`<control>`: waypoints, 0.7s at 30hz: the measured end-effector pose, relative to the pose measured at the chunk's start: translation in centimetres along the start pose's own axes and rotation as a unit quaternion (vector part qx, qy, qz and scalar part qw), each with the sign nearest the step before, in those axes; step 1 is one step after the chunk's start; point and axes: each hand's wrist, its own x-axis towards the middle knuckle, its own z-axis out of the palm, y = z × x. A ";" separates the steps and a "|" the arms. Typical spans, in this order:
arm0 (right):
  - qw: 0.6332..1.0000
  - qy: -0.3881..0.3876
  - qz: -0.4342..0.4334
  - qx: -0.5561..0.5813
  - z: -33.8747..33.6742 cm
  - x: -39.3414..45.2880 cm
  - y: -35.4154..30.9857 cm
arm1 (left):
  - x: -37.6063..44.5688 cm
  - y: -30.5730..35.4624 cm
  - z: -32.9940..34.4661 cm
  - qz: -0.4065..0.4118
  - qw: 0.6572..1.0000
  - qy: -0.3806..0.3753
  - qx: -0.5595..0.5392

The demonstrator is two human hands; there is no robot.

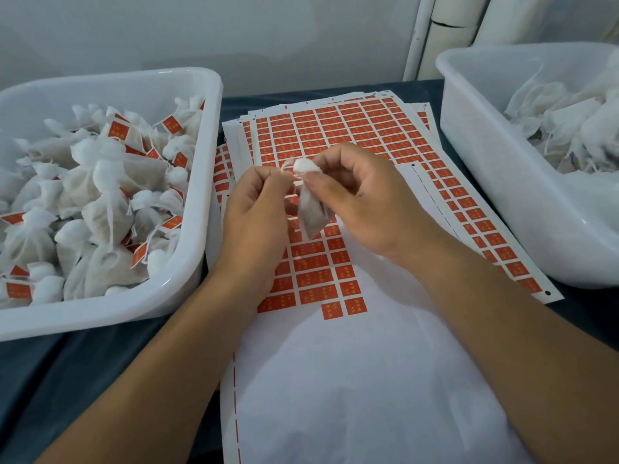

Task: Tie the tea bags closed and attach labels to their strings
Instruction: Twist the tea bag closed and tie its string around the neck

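A single tea bag (pixel 311 212) is held above the label sheets (pixel 338 142), between the two hands and clear of the table. Its gathered white top (pixel 305 165) is pinched by the curled thumb and fingers of the right hand (pixel 365 199), with the filled body of the bag hanging down below the thumb, just left of the right palm. The left hand (pixel 256 209) is positioned just left of the bag, its fingers curled and pinching the thin white string (pixel 285 169) that runs from the bag's neck. The string is seen between the left fingertips and the bag's top; whether a knot is formed cannot be told. At the left, a white bin (pixel 201 182) is filled with tied bags carrying red labels (pixel 171 124). At the far right, a second white bin (pixel 469 128) contains bags on which no labels are seen. The sheets are laid on a dark table (pixel 100 356) between the bins.
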 end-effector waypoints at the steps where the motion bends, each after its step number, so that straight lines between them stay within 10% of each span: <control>1: 1.000 -0.007 -0.022 -0.004 0.1 -0.1 -0.1 | 0.0 0.0 -0.1 -0.015 1.000 -0.010 -0.024; 21: 0.989 -0.107 -0.053 -0.087 -1.5 -0.1 0.6 | 0.9 -0.5 -0.6 0.071 0.997 0.029 -0.005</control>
